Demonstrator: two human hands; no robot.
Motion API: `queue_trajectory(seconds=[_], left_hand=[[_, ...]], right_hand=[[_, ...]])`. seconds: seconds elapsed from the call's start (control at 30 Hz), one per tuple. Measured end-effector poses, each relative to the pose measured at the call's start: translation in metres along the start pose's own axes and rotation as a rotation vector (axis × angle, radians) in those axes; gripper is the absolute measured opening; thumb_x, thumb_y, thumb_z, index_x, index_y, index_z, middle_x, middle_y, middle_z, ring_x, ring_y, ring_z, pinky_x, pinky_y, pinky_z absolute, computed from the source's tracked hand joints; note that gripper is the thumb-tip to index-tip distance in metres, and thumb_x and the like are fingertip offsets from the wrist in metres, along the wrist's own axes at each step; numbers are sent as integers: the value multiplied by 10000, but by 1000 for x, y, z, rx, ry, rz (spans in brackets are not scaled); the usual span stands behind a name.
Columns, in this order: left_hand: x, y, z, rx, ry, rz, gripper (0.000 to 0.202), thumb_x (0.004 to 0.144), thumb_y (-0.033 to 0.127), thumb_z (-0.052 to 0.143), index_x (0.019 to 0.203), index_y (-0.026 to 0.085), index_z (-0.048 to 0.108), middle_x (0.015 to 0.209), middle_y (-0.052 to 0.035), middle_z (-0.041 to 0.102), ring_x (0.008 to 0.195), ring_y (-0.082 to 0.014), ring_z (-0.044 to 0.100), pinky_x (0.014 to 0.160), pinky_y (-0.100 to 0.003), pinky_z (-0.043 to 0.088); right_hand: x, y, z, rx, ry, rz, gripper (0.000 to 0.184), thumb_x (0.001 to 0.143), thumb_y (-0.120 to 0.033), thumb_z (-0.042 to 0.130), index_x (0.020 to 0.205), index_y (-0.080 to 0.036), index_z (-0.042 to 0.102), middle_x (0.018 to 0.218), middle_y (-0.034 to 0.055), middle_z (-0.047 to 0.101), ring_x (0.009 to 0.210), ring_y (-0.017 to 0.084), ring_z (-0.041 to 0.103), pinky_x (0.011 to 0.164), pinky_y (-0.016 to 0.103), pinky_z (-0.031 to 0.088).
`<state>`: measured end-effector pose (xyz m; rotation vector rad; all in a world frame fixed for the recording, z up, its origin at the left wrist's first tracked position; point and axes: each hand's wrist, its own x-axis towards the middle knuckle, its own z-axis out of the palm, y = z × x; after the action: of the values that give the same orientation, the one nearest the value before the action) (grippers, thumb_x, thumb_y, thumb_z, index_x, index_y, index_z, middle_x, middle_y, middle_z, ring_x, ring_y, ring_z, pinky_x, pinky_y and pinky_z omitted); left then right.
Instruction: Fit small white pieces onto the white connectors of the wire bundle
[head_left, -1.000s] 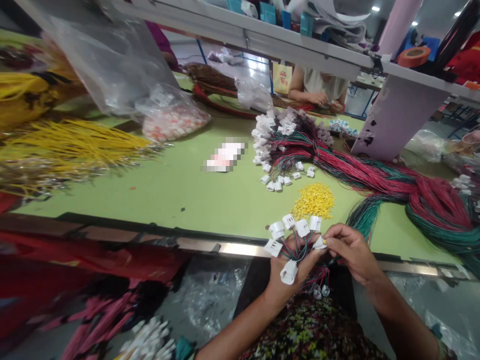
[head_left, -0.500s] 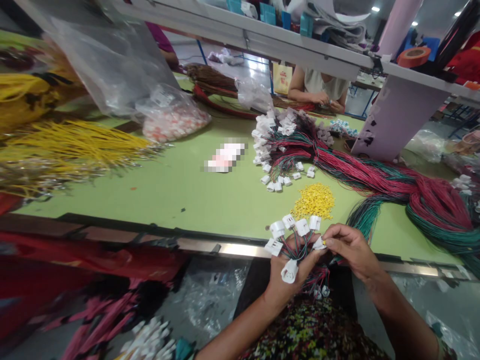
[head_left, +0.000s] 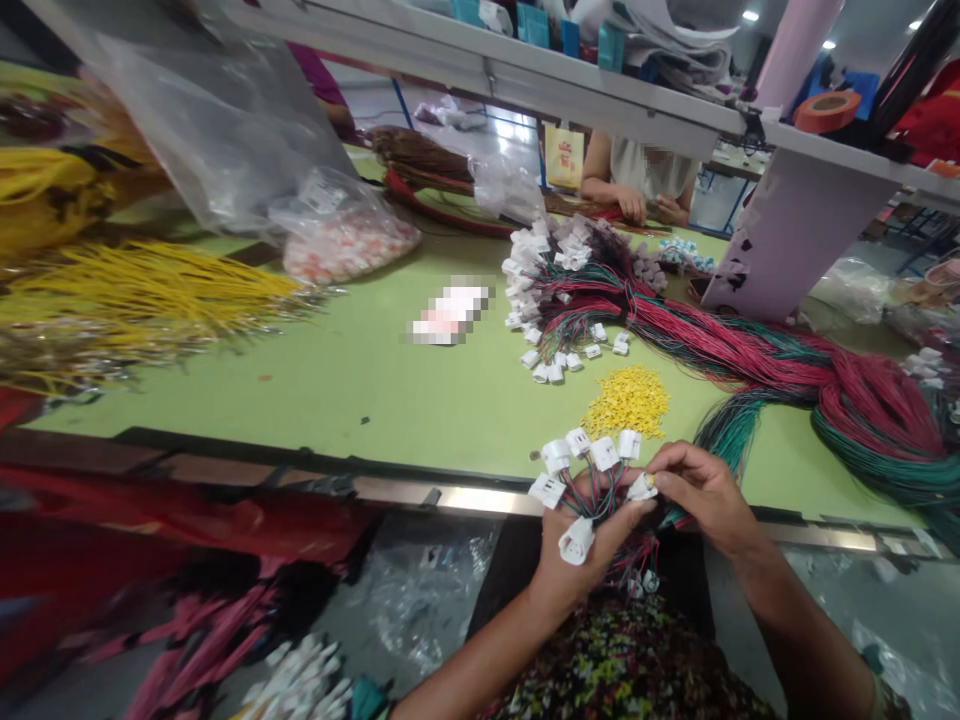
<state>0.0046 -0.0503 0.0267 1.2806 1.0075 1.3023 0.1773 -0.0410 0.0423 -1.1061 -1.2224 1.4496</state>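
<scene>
The left hand [head_left: 576, 565] cups upward while the right hand [head_left: 705, 497] curls inward, seemingly pinching.

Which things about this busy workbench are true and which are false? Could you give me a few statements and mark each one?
1. The left hand holds a bunch of white plastic connectors with coloured wires. True.
2. The right hand holds a pair of metal scissors. False: its fingers pinch a small white plastic connector.
3. Small yellow pieces lie in a loose pile on the green table. True.
4. The long red and green wires sit inside a clear plastic bag. False: they lie loose on the table.
5. Another person sits across the table, working with both hands. True.
</scene>
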Motion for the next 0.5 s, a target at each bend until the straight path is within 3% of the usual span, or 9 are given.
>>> queue_trajectory(seconds=[0.17, 0.37, 0.5], left_hand=[[0, -6, 0, -38, -8, -37, 153, 771, 202, 766, 922, 207, 786, 912, -67, 822, 860, -257, 763, 873, -431, 637], [0, -7, 2, -77, -27, -59, 159, 768, 219, 775, 925, 196, 775, 888, -67, 825, 814, -237, 773, 815, -405, 656], [1, -4, 2, -96, -38, -46, 141, 784, 214, 756, 923, 198, 767, 878, -58, 828, 809, -224, 776, 821, -395, 652]], right_hand=[[1, 3, 4, 42, 46, -46, 264, 759, -452, 847, 792, -216, 733, 811, 0, 665, 781, 154, 650, 749, 280, 505], [0, 3, 9, 233, 108, 158, 348, 703, -479, 883, 775, -177, 725, 596, -49, 548, 530, 76, 387, 534, 213, 336], [-1, 2, 10, 288, 122, 198, 361, 663, -471, 907, 744, -171, 724, 580, -49, 540, 524, 74, 354, 516, 210, 312]])
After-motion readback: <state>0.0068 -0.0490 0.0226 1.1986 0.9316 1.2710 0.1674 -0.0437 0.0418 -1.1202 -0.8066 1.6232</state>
